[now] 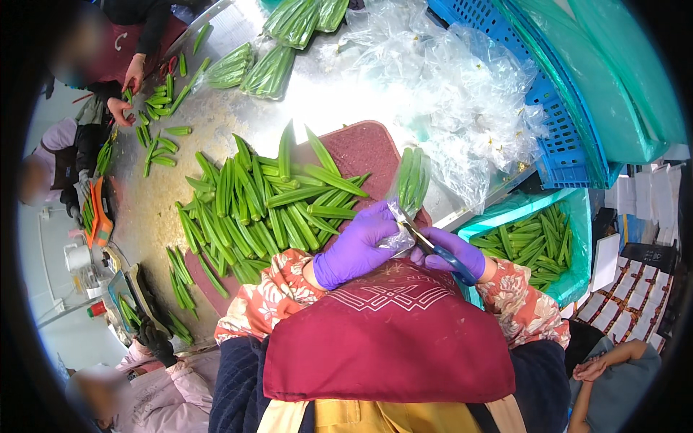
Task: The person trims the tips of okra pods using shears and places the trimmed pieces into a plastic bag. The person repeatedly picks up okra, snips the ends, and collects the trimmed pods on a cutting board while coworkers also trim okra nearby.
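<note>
Just above the dark red apron (390, 339), the near end of a clear bag of okra (412, 179) is held closed in the left hand (357, 245); the fingers are bent tightly on the plastic, seemingly so that it is kept gathered. The pods are pointed away from the grip, so that loose plastic is left toward the body. By the right hand (455, 257), the blue-handled scissors (420, 240) are gripped with curled fingers, their blades angled across the bunched plastic, probably for easy reach; how far they are parted cannot be told. Left of the grip, an okra pile (249, 198) is spread over a red board (369, 144). Beyond it, crumpled clear bags (440, 94) are heaped, and right of it more okra is held in a green-lined bin (581, 249), both apparently kept within reach.
</note>
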The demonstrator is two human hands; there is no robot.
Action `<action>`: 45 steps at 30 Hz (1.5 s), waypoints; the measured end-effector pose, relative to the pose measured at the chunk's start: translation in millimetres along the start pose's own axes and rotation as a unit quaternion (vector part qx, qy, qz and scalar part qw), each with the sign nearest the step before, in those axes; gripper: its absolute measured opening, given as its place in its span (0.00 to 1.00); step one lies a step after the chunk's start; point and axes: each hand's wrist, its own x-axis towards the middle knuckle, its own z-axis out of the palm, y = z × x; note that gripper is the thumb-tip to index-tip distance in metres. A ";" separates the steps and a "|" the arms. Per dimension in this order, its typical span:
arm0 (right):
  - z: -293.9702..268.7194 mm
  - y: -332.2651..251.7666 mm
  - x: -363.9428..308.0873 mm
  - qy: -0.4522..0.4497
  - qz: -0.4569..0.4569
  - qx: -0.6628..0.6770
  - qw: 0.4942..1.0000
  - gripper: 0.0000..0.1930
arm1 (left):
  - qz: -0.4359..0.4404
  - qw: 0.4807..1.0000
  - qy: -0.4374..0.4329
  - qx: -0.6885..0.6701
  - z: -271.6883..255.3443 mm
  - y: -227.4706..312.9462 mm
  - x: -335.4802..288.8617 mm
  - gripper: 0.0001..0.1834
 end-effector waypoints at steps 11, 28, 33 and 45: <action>13.9 3.3 7.8 0.055 -0.004 0.062 0.997 0.31 | 0.027 0.996 -0.012 0.084 -5.1 9.1 6.1 0.08; 5.5 2.9 9.0 0.121 -0.031 -0.105 0.987 0.22 | 0.004 0.984 -0.056 0.171 -10.0 1.7 5.1 0.09; 6.4 -19.1 -4.3 0.089 0.006 -0.009 0.996 0.19 | 0.014 0.998 0.003 0.054 -27.2 -3.4 2.6 0.09; 12.2 -26.8 -1.2 0.009 0.019 0.186 0.982 0.21 | -0.100 0.976 -0.038 -0.190 -31.8 10.2 -8.3 0.10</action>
